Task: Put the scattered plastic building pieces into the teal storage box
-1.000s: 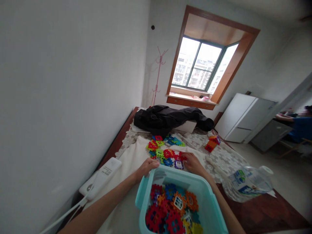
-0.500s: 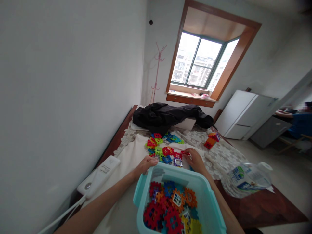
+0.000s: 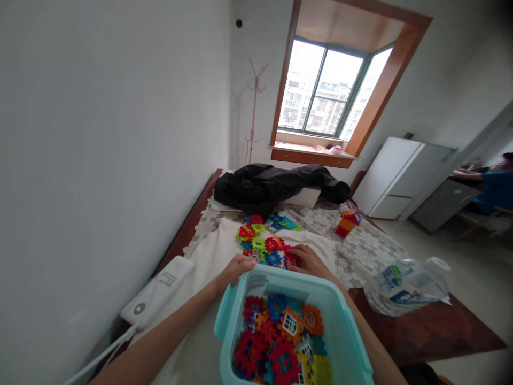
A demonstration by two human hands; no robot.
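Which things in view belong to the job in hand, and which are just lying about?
In hand:
- tub
- blocks in it
- blocks near the hands
- probably the standing block piece

Lying about:
- bottle
- black cloth
- white corded device

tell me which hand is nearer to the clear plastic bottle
Right. The right hand is apart from the bottle, to its left; the left hand is farther left, by the far left corner of the tub.
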